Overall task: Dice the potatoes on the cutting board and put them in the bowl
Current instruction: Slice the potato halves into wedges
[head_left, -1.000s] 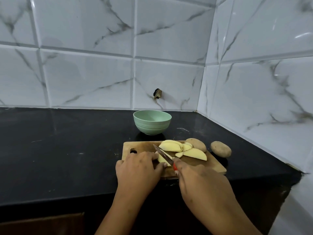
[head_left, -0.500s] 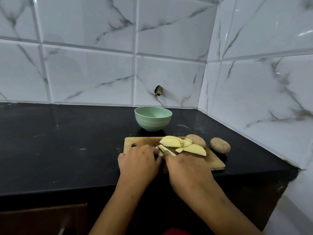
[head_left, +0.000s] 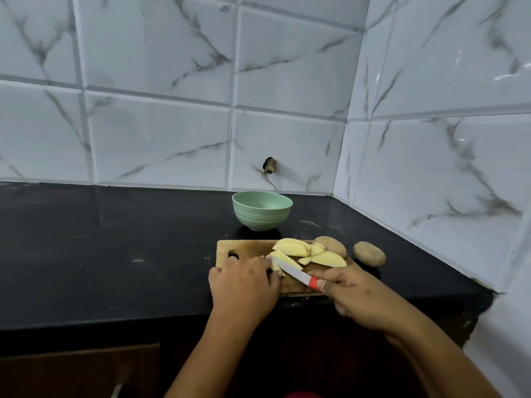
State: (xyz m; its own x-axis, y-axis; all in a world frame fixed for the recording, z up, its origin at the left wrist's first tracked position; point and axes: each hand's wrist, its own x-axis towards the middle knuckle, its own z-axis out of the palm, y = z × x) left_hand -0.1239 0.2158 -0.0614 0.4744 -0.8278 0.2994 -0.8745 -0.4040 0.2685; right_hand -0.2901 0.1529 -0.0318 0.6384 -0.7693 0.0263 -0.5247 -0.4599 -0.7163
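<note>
Two hands: left hand (head_left: 244, 282) holds a pale potato strip (head_left: 286, 258), right hand (head_left: 356, 300) grips a red-collared knife (head_left: 297, 272). Slipping, it could cut fingers.

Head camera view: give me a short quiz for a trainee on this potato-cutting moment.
1. True or false: the green bowl stands on the wooden cutting board.
2. Which hand grips the knife? A) left B) right C) neither
3. Fill in: off the board, on the black counter, lies ___ whole unpeeled potato.

Key
1. False: it stands on the counter behind the board.
2. B: the right hand grips it, while the left hand holds a potato wedge on the board.
3. One.
</note>
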